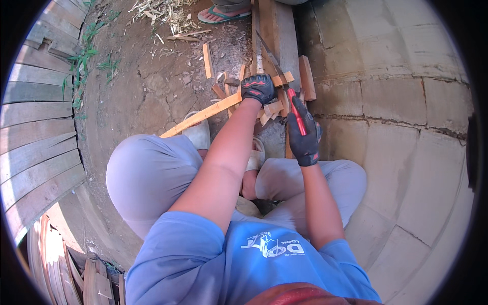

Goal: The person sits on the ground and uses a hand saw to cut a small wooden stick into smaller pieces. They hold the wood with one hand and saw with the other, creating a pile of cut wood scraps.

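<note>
And here we are at the timber beam (pixel 288 38), with the left hand (pixel 259 89), in a black-and-red glove, clamped down on a long wooden strip (pixel 206 114), fingers curled over it! The strip slants from beside the knee up to the beam, and its short far end seems to poke out past the knuckles. Over on the right, the gloved right hand (pixel 303 134) has its fingers wrapped round the red handle of a handsaw (pixel 273 57), the blade running away forward, right by that far end. Whether the teeth have bitten in, I can't tell. Look at the tally: short wooden offcuts (pixel 273 108) lie bunched just this side of the strip's end, apparently sawn already. But plenty remains, I'd judge, as most of the strip's length is uncut!
</note>
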The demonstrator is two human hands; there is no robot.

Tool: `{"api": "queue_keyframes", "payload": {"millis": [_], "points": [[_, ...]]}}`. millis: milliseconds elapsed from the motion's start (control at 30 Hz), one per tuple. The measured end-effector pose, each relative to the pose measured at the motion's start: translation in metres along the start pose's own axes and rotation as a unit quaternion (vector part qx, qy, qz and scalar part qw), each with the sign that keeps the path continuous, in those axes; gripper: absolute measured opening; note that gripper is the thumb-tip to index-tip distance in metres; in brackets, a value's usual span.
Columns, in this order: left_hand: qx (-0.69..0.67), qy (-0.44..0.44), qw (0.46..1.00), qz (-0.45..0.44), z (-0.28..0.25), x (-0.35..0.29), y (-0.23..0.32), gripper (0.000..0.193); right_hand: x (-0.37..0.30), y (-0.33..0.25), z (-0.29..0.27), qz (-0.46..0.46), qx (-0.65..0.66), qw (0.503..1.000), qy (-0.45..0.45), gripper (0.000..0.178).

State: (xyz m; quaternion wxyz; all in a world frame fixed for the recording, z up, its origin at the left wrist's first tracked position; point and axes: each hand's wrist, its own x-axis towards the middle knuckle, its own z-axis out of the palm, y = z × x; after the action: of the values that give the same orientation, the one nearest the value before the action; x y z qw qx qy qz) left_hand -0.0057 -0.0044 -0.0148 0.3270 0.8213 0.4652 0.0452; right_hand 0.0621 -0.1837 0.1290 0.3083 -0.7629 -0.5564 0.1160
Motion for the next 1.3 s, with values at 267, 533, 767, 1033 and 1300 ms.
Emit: {"api": "queue_keyframes", "payload": {"millis": [267,533,767,1033,1300], "points": [[-0.019,-0.018,1.000,0.012,0.004,0.008,-0.005,0.041,-0.018,-0.014,-0.035,0.042,0.022,0.999,-0.017,0.044],[-0.034,-0.022,0.999,-0.014,-0.003,0.006,-0.003,0.040,-0.126,-0.094,-0.150,0.272,0.002,0.959,-0.080,0.046],[-0.037,-0.011,0.999,-0.014,0.006,0.003,0.003,0.039,-0.045,-0.031,-0.067,0.079,-0.041,0.995,-0.054,0.048],[-0.028,-0.024,0.999,0.001,-0.003,0.004,0.000,0.044,-0.001,0.006,0.000,0.033,0.040,0.999,0.004,0.045],[-0.019,-0.035,0.999,-0.017,-0.001,0.002,0.000,0.043,-0.107,-0.051,-0.090,0.077,-0.083,0.991,-0.066,0.046]]}}
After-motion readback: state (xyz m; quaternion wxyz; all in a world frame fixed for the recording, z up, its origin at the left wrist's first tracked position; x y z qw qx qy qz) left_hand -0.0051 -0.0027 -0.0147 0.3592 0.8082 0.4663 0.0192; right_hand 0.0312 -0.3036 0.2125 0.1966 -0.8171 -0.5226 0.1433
